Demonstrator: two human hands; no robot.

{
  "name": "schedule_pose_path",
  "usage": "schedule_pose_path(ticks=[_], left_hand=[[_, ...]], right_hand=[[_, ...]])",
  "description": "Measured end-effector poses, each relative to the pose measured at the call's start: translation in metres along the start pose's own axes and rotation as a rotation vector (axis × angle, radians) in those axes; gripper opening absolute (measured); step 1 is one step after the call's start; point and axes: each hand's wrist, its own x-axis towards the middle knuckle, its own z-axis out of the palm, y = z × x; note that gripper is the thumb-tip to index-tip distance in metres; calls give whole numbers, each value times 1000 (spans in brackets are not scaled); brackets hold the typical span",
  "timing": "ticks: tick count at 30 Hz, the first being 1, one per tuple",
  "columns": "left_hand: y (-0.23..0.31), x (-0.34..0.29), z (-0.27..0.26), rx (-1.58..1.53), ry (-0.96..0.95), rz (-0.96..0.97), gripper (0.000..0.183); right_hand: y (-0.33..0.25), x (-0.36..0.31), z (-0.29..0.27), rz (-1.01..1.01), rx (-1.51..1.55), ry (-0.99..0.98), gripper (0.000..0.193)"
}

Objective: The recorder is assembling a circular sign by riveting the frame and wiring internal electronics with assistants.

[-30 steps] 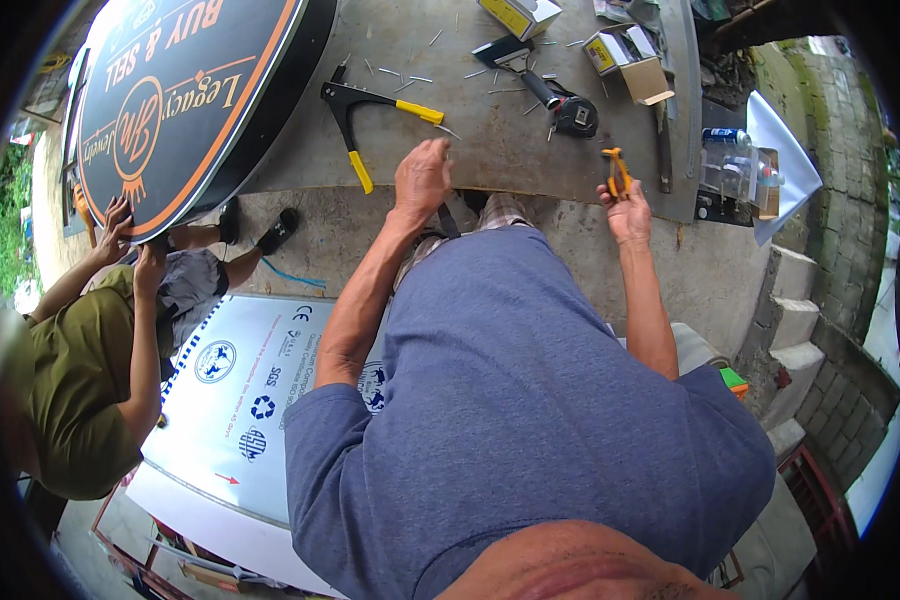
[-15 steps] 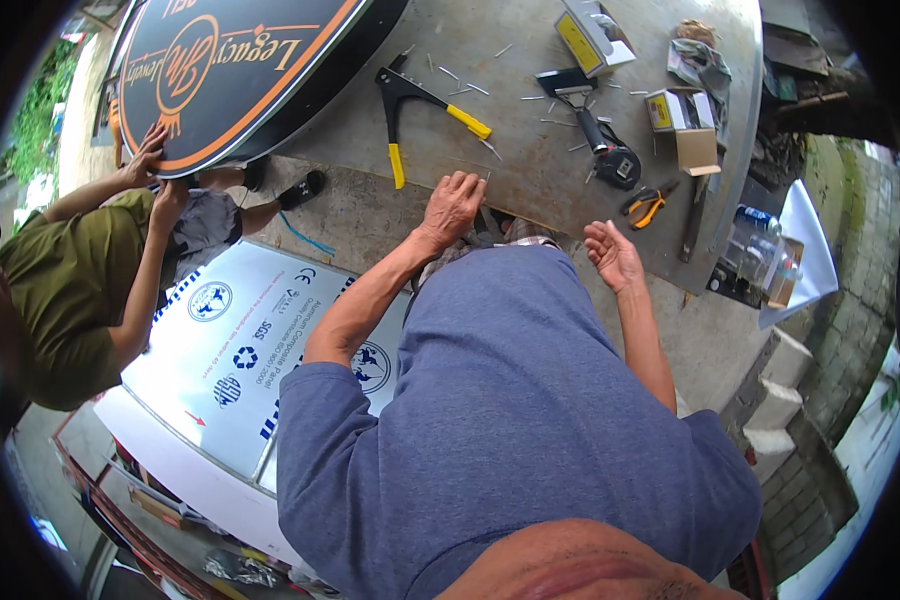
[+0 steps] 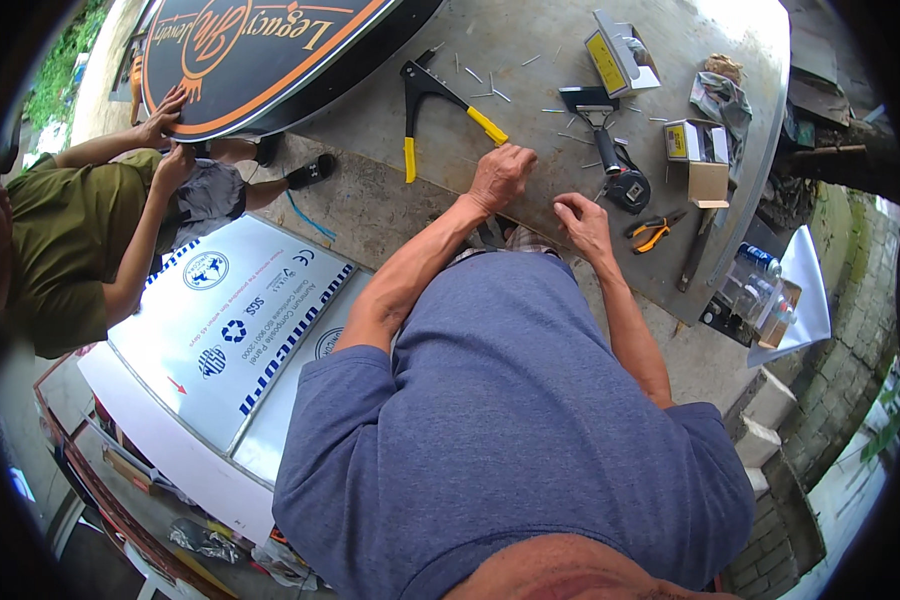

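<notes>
My left hand (image 3: 503, 178) is curled closed at the near edge of the metal-topped table (image 3: 370, 125), beside the yellow handle of a hand riveter (image 3: 440, 97). Whatever its fingers hold is hidden. To its right, my right hand (image 3: 583, 225) has its thumb and fingers drawn together; I cannot make out anything between them. Beyond the right hand lie a black tape measure (image 3: 629, 190) and a scraper-like tool (image 3: 598, 128) with a wide black head. Pliers (image 3: 654, 231) with orange-and-black handles rest nearby. Small silvery rivets (image 3: 501, 96) are scattered across the table.
A person in an olive shirt (image 3: 75, 235) at the left touches a large round black sign (image 3: 270, 70). Two small boxes (image 3: 616, 60) stand open at the right. A film-covered panel (image 3: 260, 310) lies at my left; bottles (image 3: 758, 262) stand off the table's right edge.
My left hand has moved right and forward, closing beside the riveter's handle. My right hand has come inward to the table edge, its spread fingers now drawn together. The view has shifted slightly.
</notes>
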Motion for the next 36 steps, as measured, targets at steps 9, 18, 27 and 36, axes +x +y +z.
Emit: schedule_pose_path(ticks=[9,18,27,36], left_hand=[[8,-71,-71,-123,187,-688,18],[-26,-216,-91,-38,604,-1172,30],[-47,-313,-68,-498,105,-1520,45],[-87,-325,-144,-728,559,-1301,37]], right_hand=[[-10,41,30,-351,-407,-70,16],[-20,55,40,-245,-172,-199,17],[-19,49,80,-305,-179,-159,16],[-44,42,138,-170,-30,-130,17]])
